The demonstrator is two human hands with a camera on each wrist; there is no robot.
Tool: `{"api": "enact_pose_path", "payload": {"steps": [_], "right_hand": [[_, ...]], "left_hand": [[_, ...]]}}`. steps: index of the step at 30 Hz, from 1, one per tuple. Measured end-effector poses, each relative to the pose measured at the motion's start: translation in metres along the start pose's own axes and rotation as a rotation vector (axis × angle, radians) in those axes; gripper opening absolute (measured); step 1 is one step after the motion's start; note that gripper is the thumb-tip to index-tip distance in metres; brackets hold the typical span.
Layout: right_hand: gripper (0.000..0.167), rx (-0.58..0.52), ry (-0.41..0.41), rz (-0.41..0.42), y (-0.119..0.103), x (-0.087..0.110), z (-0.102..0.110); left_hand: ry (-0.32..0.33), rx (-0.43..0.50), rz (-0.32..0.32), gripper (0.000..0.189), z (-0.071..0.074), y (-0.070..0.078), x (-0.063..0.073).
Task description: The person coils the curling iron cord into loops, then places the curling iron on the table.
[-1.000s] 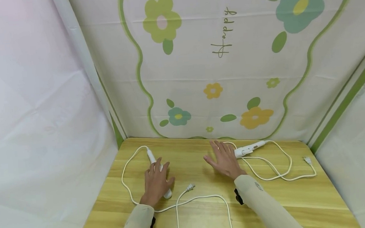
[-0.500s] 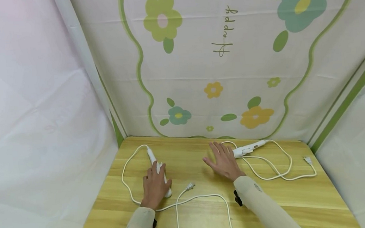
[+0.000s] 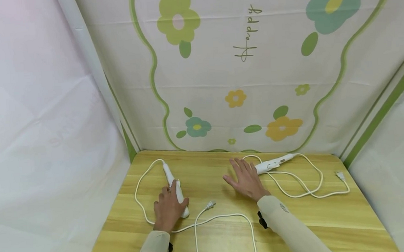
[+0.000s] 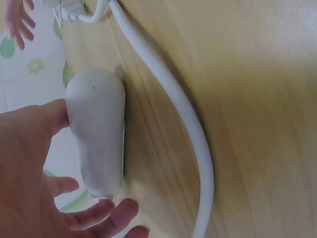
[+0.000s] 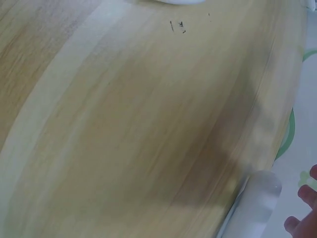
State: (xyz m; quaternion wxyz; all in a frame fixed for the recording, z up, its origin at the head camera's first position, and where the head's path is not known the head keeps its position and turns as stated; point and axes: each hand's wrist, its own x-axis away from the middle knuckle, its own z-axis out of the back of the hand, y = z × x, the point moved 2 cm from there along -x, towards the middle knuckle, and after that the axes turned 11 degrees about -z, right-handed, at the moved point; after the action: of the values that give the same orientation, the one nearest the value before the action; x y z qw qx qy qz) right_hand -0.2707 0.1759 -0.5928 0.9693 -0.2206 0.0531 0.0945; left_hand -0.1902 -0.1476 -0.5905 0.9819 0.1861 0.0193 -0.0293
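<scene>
Two white corded hair straighteners lie on the wooden table. Over the left straightener [image 3: 179,194] is my left hand [image 3: 167,210], palm down. Its thumb [image 4: 58,113] touches the side of the rounded end in the left wrist view, while the other fingers bend loosely by the far part. My right hand [image 3: 246,179] hovers with fingers spread beside the right straightener [image 3: 271,165], covering its near end in the head view. The right wrist view shows that rounded end [image 5: 257,198] with the fingertips [image 5: 308,196] apart from it, holding nothing.
The left cord [image 3: 226,217] loops across the table front and ends in a plug [image 3: 210,205] between the hands. At the right, another cord [image 3: 320,180] coils toward its plug [image 3: 340,176]. A flowered cloth [image 3: 233,69] hangs behind the wooden table [image 3: 318,227], with white cloth on both sides.
My left hand has shifted left and a little toward me, uncovering more of the left straightener. The right hand has drifted slightly left. Both straighteners have stayed in place.
</scene>
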Motion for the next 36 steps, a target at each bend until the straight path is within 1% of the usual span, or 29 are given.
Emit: {"api": "enact_pose_path", "payload": {"steps": [4, 7, 9, 10, 15, 18, 25, 27, 29, 31, 36], "right_hand": [[0.088, 0.0, -0.006, 0.012, -0.001, 0.001, -0.002], [0.088, -0.005, -0.015, 0.02, -0.003, 0.001, -0.002], [0.088, -0.008, -0.015, 0.031, -0.004, 0.0, -0.002], [0.088, -0.006, -0.016, 0.034, -0.004, 0.0, -0.002], [0.088, -0.006, -0.02, 0.048, -0.008, -0.003, 0.001], [0.089, -0.014, -0.032, 0.044, -0.01, -0.004, 0.003], [0.087, -0.037, -0.021, 0.052, -0.013, -0.006, 0.003], [0.086, -0.049, -0.011, 0.063, -0.014, -0.006, 0.002], [0.085, -0.059, -0.004, 0.078, -0.016, -0.007, 0.001], [0.085, -0.067, -0.001, 0.092, -0.018, -0.007, 0.0], [0.086, -0.076, 0.008, 0.125, -0.024, -0.007, -0.002]], "left_hand": [[-0.061, 0.035, 0.061, 0.104, 0.0, -0.007, -0.001], [-0.109, 0.089, 0.101, 0.107, 0.0, -0.011, -0.001], [-0.127, 0.131, 0.12, 0.108, 0.001, -0.013, -0.001], [-0.12, 0.141, 0.115, 0.109, -0.002, -0.016, -0.001], [-0.101, 0.244, 0.136, 0.105, 0.001, -0.022, 0.002], [-0.085, 0.321, 0.149, 0.094, 0.007, -0.026, 0.004], [-0.035, 0.444, 0.156, 0.069, 0.009, -0.044, 0.006], [-0.035, 0.481, 0.16, 0.061, 0.009, -0.05, 0.006], [-0.043, 0.518, 0.17, 0.058, 0.008, -0.056, 0.006], [-0.06, 0.553, 0.185, 0.059, 0.008, -0.061, 0.007], [-0.071, 0.628, 0.184, 0.061, 0.011, -0.067, 0.01]]}}
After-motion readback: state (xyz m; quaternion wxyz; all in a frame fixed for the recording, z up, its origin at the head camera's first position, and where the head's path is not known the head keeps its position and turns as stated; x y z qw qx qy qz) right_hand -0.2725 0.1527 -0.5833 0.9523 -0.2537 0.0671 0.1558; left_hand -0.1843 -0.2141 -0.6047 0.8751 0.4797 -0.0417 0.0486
